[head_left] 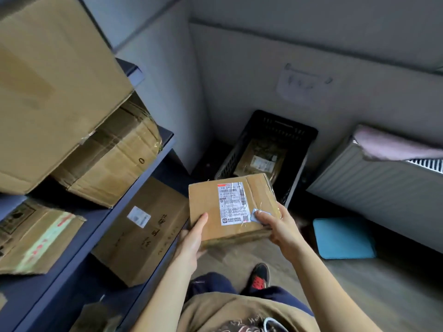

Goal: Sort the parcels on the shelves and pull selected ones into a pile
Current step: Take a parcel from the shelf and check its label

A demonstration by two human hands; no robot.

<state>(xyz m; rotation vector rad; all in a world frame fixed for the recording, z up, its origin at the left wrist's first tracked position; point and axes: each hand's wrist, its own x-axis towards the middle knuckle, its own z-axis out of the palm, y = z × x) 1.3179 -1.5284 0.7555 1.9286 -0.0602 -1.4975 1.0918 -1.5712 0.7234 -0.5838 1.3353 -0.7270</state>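
A small cardboard parcel [211, 207] with a white shipping label on top is held in front of me, above the floor. My left hand [191, 238] grips its near left corner, thumb on top and fingers underneath. My right hand [280, 226] grips its near right corner, thumb pressing on a small blue sticker beside the label. Beyond the parcel stands a black plastic crate [271, 130] with one taped parcel [261, 159] lying inside. Dark blue shelves [134, 188] on my left carry several cardboard boxes.
A large box [52, 87] overhangs the upper shelf at left. Below it sit a taped box [112, 161] and a labelled box [143, 226]. At right a white radiator [374, 185] lines the wall, and a blue cushion [342, 238] lies on the floor.
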